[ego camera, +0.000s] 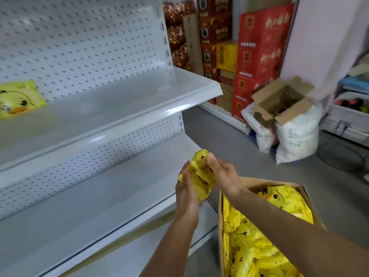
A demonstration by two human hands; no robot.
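Both hands are holding one yellow packet [201,181] in the air, over the right front corner of the middle shelf [95,198]. The left hand [186,189] is gripping the packet's lower left side, its fingers curling round the crumpled film. The right hand [220,174] is pinching the upper part from the right. The packet is standing roughly upright between them, creased, with a dark cartoon print showing on its face. Just right of the hands and lower down, an open cardboard box [220,226] is standing beside the right end of the shelves. It is holding a heap of packets [259,248] of the same yellow kind, and the right forearm is crossing over the box's far left corner. On the upper shelf [123,100], at its left edge and close to the pegboard back [79,37], a duck packet [18,99] is lying by itself, its printed face turned outward. Beyond the right end of the shelves, red cartons [261,41] are standing stacked against the wall, with yellow and darker cartons just beside them. In front of that stack, an open brown carton [283,98] is resting on white sacks [297,136], which are sitting on the grey floor [223,132].
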